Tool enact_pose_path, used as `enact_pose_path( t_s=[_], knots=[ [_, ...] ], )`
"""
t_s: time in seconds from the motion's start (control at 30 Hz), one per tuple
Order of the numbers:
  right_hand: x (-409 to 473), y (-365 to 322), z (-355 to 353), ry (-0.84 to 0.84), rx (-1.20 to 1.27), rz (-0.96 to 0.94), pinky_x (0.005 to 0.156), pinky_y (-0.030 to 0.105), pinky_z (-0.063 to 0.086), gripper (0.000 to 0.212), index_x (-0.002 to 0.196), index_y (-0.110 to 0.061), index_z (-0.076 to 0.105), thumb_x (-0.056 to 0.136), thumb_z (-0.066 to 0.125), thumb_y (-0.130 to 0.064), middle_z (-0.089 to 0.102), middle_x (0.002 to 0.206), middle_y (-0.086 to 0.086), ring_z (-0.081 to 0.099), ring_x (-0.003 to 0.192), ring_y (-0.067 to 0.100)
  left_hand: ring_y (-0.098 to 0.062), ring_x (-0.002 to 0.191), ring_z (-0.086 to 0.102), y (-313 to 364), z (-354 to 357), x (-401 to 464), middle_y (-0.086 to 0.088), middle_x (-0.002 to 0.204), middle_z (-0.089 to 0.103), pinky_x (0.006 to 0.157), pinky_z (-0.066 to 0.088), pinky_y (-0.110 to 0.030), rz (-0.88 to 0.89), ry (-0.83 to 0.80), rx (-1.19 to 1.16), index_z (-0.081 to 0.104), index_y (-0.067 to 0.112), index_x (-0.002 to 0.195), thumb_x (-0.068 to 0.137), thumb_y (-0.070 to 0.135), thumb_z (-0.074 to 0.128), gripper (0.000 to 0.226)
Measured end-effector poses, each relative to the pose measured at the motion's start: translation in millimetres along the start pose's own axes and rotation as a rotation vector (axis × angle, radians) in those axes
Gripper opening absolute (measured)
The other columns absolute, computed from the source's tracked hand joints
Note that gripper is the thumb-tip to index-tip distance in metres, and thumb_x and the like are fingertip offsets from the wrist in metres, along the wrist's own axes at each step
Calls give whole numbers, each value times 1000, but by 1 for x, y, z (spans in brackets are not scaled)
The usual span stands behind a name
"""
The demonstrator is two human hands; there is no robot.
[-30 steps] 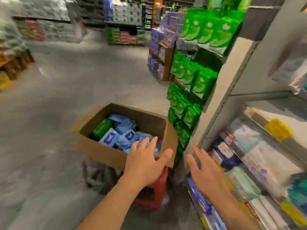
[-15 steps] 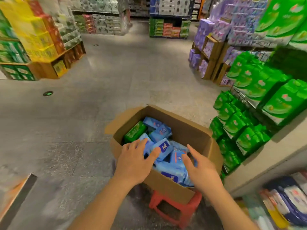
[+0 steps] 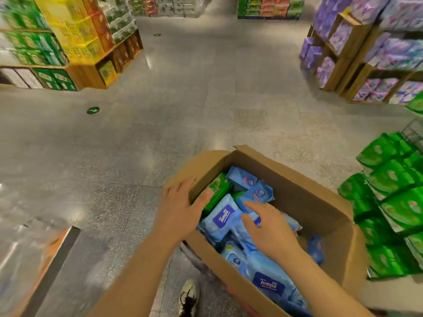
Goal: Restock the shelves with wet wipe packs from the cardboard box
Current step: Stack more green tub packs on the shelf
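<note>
Reaching into the open cardboard box (image 3: 320,207), both hands spread with fingers straight and hold nothing. The left hand (image 3: 180,209) lies over the box's near-left rim, fingers outside the wall and thumb against a green pack (image 3: 217,191) just inside that corner. The right hand (image 3: 270,229) hovers palm-down over the blue wet wipe packs (image 3: 220,216) heaped in the box; whether its fingertips touch them I cannot tell. The two hands are apart, with one blue pack showing between them. The packs fill the left and near part of the box, while the far-right inner wall stands bare above them. A flap (image 3: 201,161) folds outward at the far-left corner.

Green product packs (image 3: 393,202) on a rack crowd close to the box's right side. Left of the box and beyond it the grey floor (image 3: 160,110) lies wide open up to stacked displays of yellow cartons (image 3: 75,30) and purple packs (image 3: 377,53). A shoe (image 3: 188,296) stands on the floor just beside the box's near edge.
</note>
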State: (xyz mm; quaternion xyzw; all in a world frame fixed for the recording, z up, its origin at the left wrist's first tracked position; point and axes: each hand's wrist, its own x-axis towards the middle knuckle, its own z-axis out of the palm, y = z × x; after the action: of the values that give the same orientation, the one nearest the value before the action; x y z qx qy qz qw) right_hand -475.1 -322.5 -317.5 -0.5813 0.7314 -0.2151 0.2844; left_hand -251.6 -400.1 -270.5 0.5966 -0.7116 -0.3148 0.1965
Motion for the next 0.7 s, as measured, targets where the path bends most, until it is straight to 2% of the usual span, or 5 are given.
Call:
enact_pose_path(
  t_s=[0.17, 0.33, 0.43, 0.57, 0.7],
  knots=[
    [59, 6, 54, -55, -169, -5, 104, 37, 44, 44, 140, -26, 60, 101, 53, -46, 62, 129, -1, 54, 124, 23, -18, 138, 28, -43, 6, 75, 5, 148, 43, 115, 21, -38, 19, -61, -22, 42, 33, 146, 75, 86, 24, 90],
    [120, 11, 123, -70, -275, -53, 94, 48, 52, 57, 129, -22, 68, 92, 40, -55, 65, 120, 2, 60, 114, 28, -19, 134, 30, -83, 19, 137, 6, 141, 46, 109, 23, -34, 32, -102, -30, 45, 34, 143, 80, 80, 28, 81],
    [158, 14, 166, -123, -338, -71, 93, 50, 54, 53, 126, -18, 69, 89, 50, -51, 66, 121, 9, 61, 117, 32, -15, 128, 32, -104, 30, 159, 10, 133, 48, 103, 28, -31, 31, -130, -44, 45, 35, 143, 81, 78, 28, 77],
    [191, 25, 210, -239, -401, -87, 106, 57, 44, 61, 135, -15, 62, 83, 71, -44, 56, 142, 14, 45, 139, 39, -11, 131, 32, -127, 41, 176, 14, 138, 47, 104, 26, -29, 34, -155, -64, 45, 36, 143, 84, 75, 31, 72],
    [205, 32, 227, -142, -392, -120, 99, 57, 45, 55, 126, -18, 61, 80, 68, -46, 55, 123, 15, 52, 118, 40, -4, 129, 31, -137, 46, 183, 21, 136, 45, 102, 24, -24, 43, -154, -77, 45, 37, 142, 84, 77, 29, 72]
  ],
)
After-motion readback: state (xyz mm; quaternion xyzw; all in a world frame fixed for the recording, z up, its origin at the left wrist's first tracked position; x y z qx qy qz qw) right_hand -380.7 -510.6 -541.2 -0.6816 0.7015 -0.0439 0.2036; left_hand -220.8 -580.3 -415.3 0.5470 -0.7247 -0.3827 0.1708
